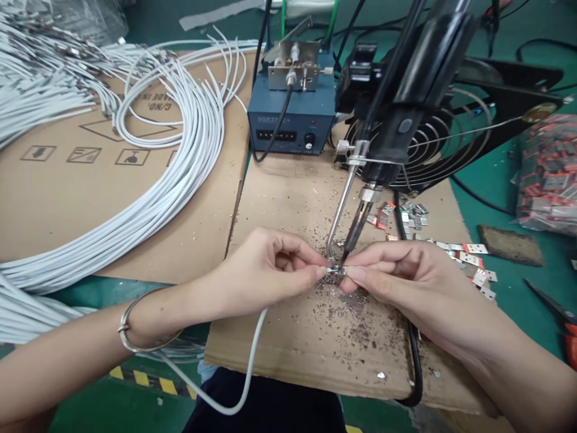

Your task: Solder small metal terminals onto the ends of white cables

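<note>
My left hand point(279, 270) pinches the end of a white cable point(252, 361), which hangs down in a loop below my wrist. Facing it, my right hand point(387, 273) holds a small metal USB connector point(341, 271) between thumb and fingers. Cable end and connector meet under the tip of a soldering iron point(354, 231). A thin metal feed tube point(341, 207) comes down beside the iron, its bent end just above the joint. Fine wires show between my fingertips, too small to tell apart.
Bundled white cables point(198, 132) lie on cardboard at the left. A blue control box point(291, 117) and a black fan point(428, 138) stand behind. At the right are loose connectors point(471, 258), a brown sponge point(511, 245), scissors point(568, 343) and a bag of connectors point(550, 174).
</note>
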{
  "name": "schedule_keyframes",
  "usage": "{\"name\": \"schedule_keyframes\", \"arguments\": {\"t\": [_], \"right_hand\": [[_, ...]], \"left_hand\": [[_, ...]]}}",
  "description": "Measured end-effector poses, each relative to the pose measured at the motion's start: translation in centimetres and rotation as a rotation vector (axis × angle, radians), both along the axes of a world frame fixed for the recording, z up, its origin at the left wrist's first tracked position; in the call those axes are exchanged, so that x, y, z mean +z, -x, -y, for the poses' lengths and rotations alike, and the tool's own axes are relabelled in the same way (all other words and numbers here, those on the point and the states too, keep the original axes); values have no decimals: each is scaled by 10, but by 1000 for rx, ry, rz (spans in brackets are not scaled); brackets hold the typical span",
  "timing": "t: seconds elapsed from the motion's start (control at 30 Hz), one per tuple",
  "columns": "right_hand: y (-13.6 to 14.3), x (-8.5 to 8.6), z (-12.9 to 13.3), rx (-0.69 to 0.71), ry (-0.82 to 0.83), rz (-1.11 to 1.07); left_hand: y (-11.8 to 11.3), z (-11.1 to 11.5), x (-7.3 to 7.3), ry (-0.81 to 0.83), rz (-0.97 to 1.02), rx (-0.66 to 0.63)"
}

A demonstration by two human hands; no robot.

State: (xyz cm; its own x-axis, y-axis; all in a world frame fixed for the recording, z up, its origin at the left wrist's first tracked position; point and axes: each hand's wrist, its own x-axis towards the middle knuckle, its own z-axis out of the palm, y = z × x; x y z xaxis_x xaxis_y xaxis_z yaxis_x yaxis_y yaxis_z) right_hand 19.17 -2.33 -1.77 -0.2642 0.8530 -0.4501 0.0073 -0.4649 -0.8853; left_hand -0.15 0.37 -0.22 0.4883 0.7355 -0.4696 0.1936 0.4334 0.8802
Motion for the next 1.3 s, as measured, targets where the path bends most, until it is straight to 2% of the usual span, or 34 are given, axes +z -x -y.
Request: {"name": "schedule_keyframes", "arguments": {"t": [0.23, 0.47, 0.67, 1.17, 1.23, 1.3], "right_hand": [[2, 0, -1, -5, 12, -11], [6, 3, -3, 10, -12, 45], [6, 3, -2, 50, -71, 119], [7, -1, 2, 93, -104, 107], [7, 2, 4, 124, -122, 142], [-3, 9, 6, 182, -216, 262]], "left_hand": [[0, 1, 0, 9, 15, 9], [0, 1, -2, 5, -62, 5], [1, 3, -3, -43, -58, -5], [2, 7, -5, -106, -67, -24], [3, 6, -3, -101, -69, -28], [4, 6, -2, -89, -83, -37]]}}
